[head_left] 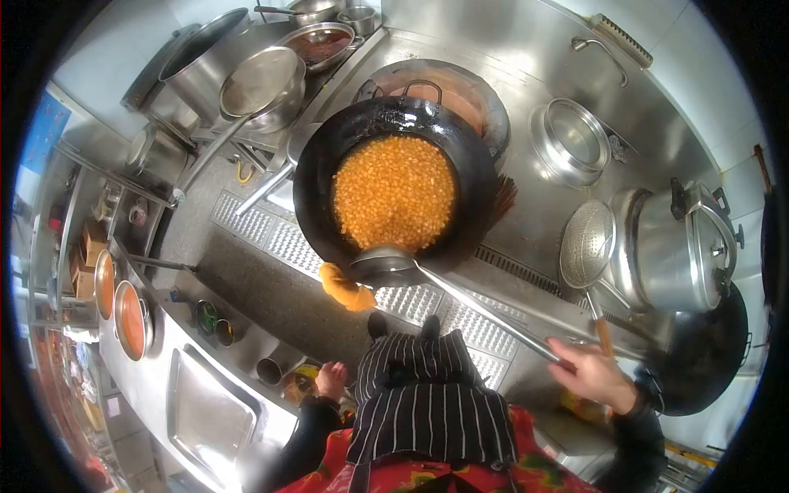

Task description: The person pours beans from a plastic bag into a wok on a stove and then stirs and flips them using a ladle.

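Observation:
A black wok holds many small golden-orange pieces in liquid. The ladle rests its bowl at the wok's near edge, and its long handle runs down to the right. My right hand is closed round the end of that handle. An orange cloth hangs at the wok's near left rim. Below it, away from the wok, my left hand has its fingers curled in beside my striped apron; nothing shows in it.
A round burner lies behind the wok. Strainers, a large lidded pot and another black wok stand at the right. At the left are a handled pan, a metal tray and bowls of orange liquid.

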Motion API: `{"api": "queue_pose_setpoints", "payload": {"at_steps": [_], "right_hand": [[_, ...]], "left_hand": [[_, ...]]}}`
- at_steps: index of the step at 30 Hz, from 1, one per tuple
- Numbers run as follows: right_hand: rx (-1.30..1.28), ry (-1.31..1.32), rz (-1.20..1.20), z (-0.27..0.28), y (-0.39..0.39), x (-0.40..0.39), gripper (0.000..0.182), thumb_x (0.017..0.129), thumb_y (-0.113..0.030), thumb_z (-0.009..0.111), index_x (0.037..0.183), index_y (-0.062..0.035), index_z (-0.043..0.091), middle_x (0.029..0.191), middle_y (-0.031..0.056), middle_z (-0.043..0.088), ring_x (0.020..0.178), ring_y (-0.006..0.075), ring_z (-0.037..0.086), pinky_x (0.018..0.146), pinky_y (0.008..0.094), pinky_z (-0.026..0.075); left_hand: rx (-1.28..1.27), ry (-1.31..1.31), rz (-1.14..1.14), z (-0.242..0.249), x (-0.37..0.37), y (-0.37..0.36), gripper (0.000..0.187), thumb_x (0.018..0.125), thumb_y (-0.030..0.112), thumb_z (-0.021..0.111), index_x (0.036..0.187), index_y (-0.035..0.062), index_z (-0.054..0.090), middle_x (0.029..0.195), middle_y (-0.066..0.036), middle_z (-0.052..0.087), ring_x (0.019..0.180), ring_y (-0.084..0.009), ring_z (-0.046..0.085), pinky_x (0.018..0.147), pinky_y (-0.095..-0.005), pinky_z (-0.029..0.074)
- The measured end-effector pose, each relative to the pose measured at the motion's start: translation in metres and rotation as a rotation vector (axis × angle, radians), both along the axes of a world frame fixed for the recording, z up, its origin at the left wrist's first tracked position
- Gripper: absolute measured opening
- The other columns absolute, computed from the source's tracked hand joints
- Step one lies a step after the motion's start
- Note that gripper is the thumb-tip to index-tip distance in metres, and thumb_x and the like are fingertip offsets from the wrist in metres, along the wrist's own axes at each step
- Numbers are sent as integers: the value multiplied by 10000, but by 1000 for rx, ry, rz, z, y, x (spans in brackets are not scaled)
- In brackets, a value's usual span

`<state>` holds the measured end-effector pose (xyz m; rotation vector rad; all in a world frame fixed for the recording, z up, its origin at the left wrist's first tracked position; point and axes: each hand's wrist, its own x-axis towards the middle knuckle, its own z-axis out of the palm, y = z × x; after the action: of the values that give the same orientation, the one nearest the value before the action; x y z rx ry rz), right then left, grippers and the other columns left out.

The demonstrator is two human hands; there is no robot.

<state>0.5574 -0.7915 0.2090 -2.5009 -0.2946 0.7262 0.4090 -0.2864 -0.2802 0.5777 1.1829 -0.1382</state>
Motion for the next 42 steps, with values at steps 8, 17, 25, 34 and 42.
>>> {"api": "queue_pose_setpoints", "payload": {"at_steps": [8, 17, 25, 34, 42], "right_hand": [[-45, -16, 5, 8, -9, 0, 473, 848, -111, 710, 1287, 3, 575, 887, 210, 678, 735, 327, 683, 652, 377, 524], [347, 311, -317, -13, -15, -4, 444, 921, -123, 672, 1344, -43, 564, 807, -1, 656, 581, 88, 561, 539, 240, 457], [590, 514, -883, 20, -5, -41, 280, 948, -65, 614, 1226, -35, 606, 657, -36, 491, 496, 47, 437, 417, 213, 329], [115, -453, -926, -105, -61, -48, 270, 934, -121, 630, 1165, 15, 605, 670, -5, 549, 530, 115, 517, 498, 268, 396], [602, -245, -1247, -107, -21, -23, 298, 961, -133, 600, 1242, -39, 577, 599, -40, 476, 424, 50, 436, 363, 237, 333]], "left_hand": [[264, -15, -199, -2, -2, -2, 242, 933, 178, 560, 1086, -9, 544, 1004, -137, 614, 943, -283, 622, 849, -400, 540], [13, 45, 36, 12, 9, -6, 189, 953, 173, 527, 1042, 5, 530, 967, -136, 596, 905, -276, 612, 818, -397, 531], [60, 24, -43, 4, 0, -1, 165, 941, 227, 524, 892, 70, 505, 881, -102, 553, 841, -265, 574, 783, -393, 496], [10, -87, -261, -3, 40, 10, 216, 925, 266, 531, 781, 107, 514, 760, -61, 548, 728, -235, 558, 695, -377, 513], [448, -293, -319, 155, 166, 8, 412, 977, 486, 437, 787, 136, 541, 585, 28, 449, 512, -121, 425, 477, -262, 331]]}}
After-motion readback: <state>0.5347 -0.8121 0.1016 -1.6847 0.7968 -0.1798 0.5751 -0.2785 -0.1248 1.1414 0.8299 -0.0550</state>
